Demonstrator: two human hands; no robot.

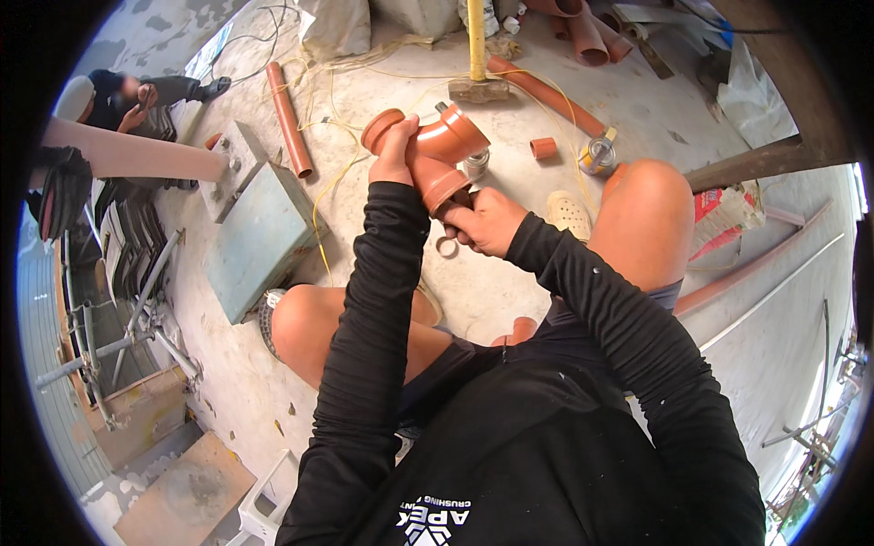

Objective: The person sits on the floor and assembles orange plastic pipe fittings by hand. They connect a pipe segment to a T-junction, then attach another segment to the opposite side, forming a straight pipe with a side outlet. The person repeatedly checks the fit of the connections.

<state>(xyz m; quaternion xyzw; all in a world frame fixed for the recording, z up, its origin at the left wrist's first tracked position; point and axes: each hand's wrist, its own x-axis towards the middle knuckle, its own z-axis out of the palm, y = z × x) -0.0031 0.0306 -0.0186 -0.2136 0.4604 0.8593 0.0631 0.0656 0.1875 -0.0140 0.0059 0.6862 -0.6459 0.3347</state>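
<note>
A: Where is the orange pipe fitting (442, 146)?

B: Up in front of the person, above the floor (496, 287), between the two hands and beyond the bent knees. It is a branched piece, with wide openings facing different ways.

A: What is the left hand (391, 156) doing?

B: Its fingers are closed around the fitting, gripping it near the left-hand opening.

A: And the right hand (492, 223)?

B: It is at the lower opening, with the fingers curled close against the rim. Something dark shows there, but I can't tell whether those fingers pinch it, the rim or both.

A: What lies around them?

B: A small metal can (476, 166) stands just beyond the fitting, and a ring (446, 247) lies on the floor below it. To the right are a short orange pipe piece (543, 148) and a tin (598, 156) with some yellow on it.

A: Further off?

B: A sledgehammer (478, 91) with a yellow handle rests beyond the hands. One long orange pipe (289, 120) lies to the left, near a yellow cord (350, 162) and a blue-grey box (259, 237).

A: Anybody else there?

B: Another person (114, 98) sits at the upper left, well apart.
</note>
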